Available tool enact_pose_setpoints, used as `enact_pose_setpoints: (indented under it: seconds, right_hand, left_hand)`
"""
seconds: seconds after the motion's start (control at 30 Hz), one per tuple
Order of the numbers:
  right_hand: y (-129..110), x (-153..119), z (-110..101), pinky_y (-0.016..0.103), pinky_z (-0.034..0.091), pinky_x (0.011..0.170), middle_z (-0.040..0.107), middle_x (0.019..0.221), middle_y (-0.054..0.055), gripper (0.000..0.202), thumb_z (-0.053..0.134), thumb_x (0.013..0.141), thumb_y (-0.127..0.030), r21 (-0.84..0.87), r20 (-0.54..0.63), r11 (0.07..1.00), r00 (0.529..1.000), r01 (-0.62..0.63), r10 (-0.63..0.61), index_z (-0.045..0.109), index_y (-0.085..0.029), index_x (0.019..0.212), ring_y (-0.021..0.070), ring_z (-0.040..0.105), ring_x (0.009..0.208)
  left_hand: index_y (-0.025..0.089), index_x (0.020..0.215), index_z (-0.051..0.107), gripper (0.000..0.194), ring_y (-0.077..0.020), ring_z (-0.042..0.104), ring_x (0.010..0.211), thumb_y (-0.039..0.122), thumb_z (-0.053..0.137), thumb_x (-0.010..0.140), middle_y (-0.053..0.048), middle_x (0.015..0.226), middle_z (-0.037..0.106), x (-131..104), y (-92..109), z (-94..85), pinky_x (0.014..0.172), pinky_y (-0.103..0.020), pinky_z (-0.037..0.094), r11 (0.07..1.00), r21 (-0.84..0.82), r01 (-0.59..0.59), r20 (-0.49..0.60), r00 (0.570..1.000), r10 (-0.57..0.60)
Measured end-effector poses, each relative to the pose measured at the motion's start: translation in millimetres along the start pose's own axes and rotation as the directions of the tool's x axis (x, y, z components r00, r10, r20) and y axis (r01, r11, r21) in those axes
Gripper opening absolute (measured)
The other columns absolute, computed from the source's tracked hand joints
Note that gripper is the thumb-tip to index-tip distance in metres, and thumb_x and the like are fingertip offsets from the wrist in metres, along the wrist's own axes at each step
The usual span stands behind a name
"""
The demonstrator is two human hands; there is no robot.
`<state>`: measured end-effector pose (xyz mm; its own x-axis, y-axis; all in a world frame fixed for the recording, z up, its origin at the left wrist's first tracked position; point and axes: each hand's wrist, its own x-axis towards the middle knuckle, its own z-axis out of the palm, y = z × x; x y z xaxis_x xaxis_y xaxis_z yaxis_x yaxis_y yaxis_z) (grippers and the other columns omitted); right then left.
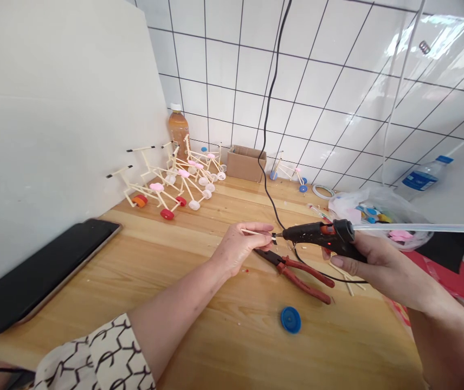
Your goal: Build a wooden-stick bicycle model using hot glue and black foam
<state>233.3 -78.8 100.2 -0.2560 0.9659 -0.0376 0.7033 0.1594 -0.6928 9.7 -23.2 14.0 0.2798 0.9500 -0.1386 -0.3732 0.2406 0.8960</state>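
Between the fingers of my left hand (242,246) is a thin pale wooden stick (252,232) with a small black piece (274,239) at its right end. My right hand (372,265) is wrapped round the handle of a black hot glue gun (317,234); a long clear glue stick (423,228) sticks out of its back. The gun's nozzle is at the black piece; I cannot tell whether they touch. Just below lie red-handled pliers (297,271), their jaws near my left fingers. Closer to me rests a blue bottle cap (290,320).
Several small stick tricycles (175,184) with cap wheels stand at the back left. Behind are a tea bottle (178,130) and a cardboard box (245,162). A black cable (270,108) hangs down to the table. A phone (45,271) lies left; a plastic bag (378,208) sits right.
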Motion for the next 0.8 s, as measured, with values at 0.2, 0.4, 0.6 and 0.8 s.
enact_pose_setpoints:
  seconds: [0.2, 0.4, 0.6, 0.8]
  right_hand:
    - [2.4, 1.0, 1.7, 0.027, 0.046, 0.066, 0.06, 0.082, 0.0, 0.033, 0.058, 0.075, -0.046, 0.005, -0.011, 1.0, 1.0, 0.013, -0.013, 0.061, -0.023, 0.098, 0.0189, 0.053, 0.077]
    - [0.5, 0.4, 0.1, 0.029, 0.046, 0.066, 0.06, 0.083, 0.002, 0.036, 0.057, 0.077, -0.046, 0.04, 0.037, 0.999, 0.999, -0.003, 0.001, 0.059, -0.022, 0.103, 0.0206, 0.052, 0.078]
    - [-3.5, -0.5, -0.8, 0.03, 0.045, 0.069, 0.058, 0.085, 0.003, 0.034, 0.056, 0.078, -0.046, 0.015, 0.035, 1.0, 0.999, -0.007, 0.006, 0.059, -0.021, 0.102, 0.0211, 0.051, 0.081]
    - [-2.5, -0.3, -0.4, 0.027, 0.044, 0.067, 0.058, 0.084, 0.001, 0.034, 0.054, 0.079, -0.046, 0.012, 0.067, 1.0, 0.998, -0.018, 0.017, 0.058, -0.021, 0.102, 0.0192, 0.05, 0.078]
  left_hand:
    - [0.011, 0.083, 0.07, 0.024, -0.0117, 0.061, 0.058, 0.014, 0.071, 0.058, -0.004, 0.062, 0.066, -1.0, -0.8, 0.1, 0.067, -0.027, 0.048, 1.0, 0.008, -0.009, 0.012, 1.0, 0.009]
    - [0.01, 0.083, 0.07, 0.026, -0.0116, 0.061, 0.058, 0.015, 0.072, 0.058, -0.004, 0.063, 0.067, -0.6, 0.7, 0.9, 0.065, -0.026, 0.048, 1.0, 0.005, 0.0, 0.005, 1.0, 0.0]
    - [0.011, 0.082, 0.07, 0.026, -0.0122, 0.061, 0.058, 0.015, 0.073, 0.057, -0.005, 0.064, 0.067, -0.8, -0.2, 0.5, 0.066, -0.027, 0.048, 1.0, -0.001, 0.001, 0.007, 1.0, -0.001]
    - [0.011, 0.084, 0.07, 0.027, -0.012, 0.061, 0.058, 0.016, 0.073, 0.058, -0.005, 0.065, 0.067, -1.1, -0.4, 0.2, 0.067, -0.027, 0.047, 1.0, 0.011, 0.0, 0.009, 1.0, 0.0]
